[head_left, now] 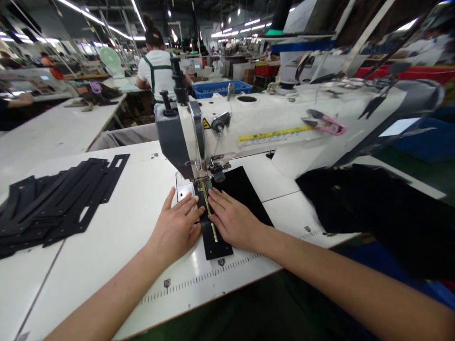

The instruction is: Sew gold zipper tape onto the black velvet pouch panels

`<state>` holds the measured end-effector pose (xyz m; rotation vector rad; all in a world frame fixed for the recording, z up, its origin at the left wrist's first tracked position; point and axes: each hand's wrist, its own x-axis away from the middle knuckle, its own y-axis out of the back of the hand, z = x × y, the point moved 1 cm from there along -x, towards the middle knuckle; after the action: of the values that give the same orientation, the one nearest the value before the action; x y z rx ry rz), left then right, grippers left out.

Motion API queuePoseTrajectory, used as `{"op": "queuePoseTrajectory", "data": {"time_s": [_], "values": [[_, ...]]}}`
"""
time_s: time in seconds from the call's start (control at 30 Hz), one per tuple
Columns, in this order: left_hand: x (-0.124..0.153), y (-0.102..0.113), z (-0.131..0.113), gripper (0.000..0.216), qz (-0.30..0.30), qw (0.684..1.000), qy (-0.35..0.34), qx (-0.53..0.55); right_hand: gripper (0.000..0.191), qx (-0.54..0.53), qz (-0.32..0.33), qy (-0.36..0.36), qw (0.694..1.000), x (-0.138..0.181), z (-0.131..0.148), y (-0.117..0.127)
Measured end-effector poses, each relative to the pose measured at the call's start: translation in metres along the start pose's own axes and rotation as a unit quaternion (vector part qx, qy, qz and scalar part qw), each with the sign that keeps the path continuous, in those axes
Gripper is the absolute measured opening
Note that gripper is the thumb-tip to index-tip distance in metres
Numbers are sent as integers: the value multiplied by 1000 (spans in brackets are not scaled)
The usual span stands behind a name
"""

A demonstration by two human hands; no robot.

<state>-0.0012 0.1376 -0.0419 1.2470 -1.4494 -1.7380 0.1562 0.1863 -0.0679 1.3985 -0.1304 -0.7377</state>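
Hands (174, 231) (234, 221) apart, flattened on black strip (208, 234), partly hiding its edges; presser foot (200, 188) indistinct

A sewing workshop, by its industrial sewing machine (256, 121), overhead strip lights (252, 22) and co-worker (161, 71) at a table (124, 85) beyond.

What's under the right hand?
Black material shows at the edges of the right hand, with a gold-coloured strip beside its fingers. Directly beneath the palm is covered; can't tell.

Two hands (176, 227) (236, 222), one sewing machine (249, 116) close by, apparently one zipper (213, 231).
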Motion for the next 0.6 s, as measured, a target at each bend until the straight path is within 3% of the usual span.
{"op": "queuePoseTrajectory", "data": {"time_s": [0.27,0.6], "values": [[-1,-2,-4,29,-11,1000,6,-1,39,0,-13,25,1000,-3,-4,3],[6,-7,-10,29,-37,996,-57,-62,39,-2,-16,31,999,3,0,2]]}}
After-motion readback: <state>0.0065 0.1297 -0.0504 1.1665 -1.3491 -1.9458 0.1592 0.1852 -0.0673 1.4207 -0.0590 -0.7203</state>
